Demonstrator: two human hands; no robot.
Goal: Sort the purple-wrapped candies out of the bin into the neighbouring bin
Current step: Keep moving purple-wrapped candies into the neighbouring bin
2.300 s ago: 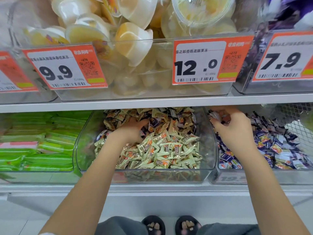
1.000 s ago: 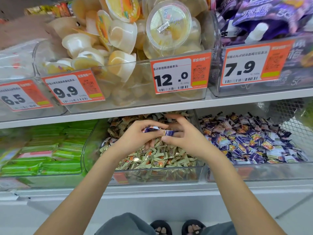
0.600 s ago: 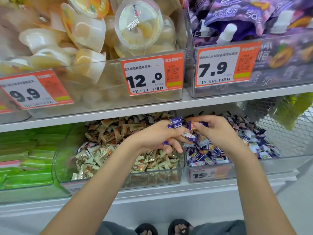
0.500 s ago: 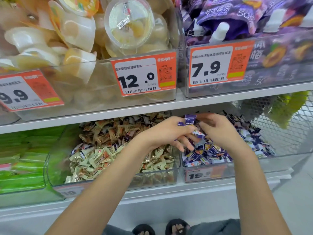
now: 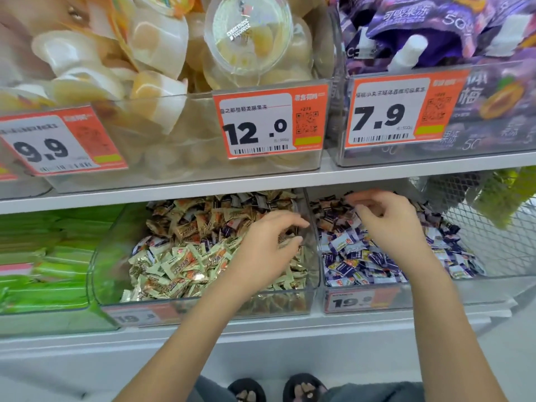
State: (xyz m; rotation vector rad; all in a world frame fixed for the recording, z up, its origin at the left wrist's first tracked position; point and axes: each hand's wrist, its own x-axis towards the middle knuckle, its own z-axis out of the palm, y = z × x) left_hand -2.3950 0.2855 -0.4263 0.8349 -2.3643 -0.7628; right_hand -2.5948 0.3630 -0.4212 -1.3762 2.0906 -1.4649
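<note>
The long white shelf [image 5: 261, 187] runs across the whole view, and two clear bins sit under it side by side. The gold candy bin [image 5: 203, 303] is in the middle, and the purple candy bin [image 5: 362, 300] is just beside it on the right. A few purple-wrapped candies [image 5: 232, 226] lie mixed in with the gold ones, near my left hand [image 5: 264, 250].

I think two things could go wrong here. The purple ones are small and half buried, so I could grab a gold candy along with one. And the wall between the bins is low, so a dropped candy could fall back on the wrong side.

My left hand hangs over the right end of the gold pile, fingers loosely bent, and I see nothing in its grip. My right hand [image 5: 388, 224] is over the back of the purple pile, fingers curled down. I cannot tell if that grip holds a candy, because it is blurry there.
</note>
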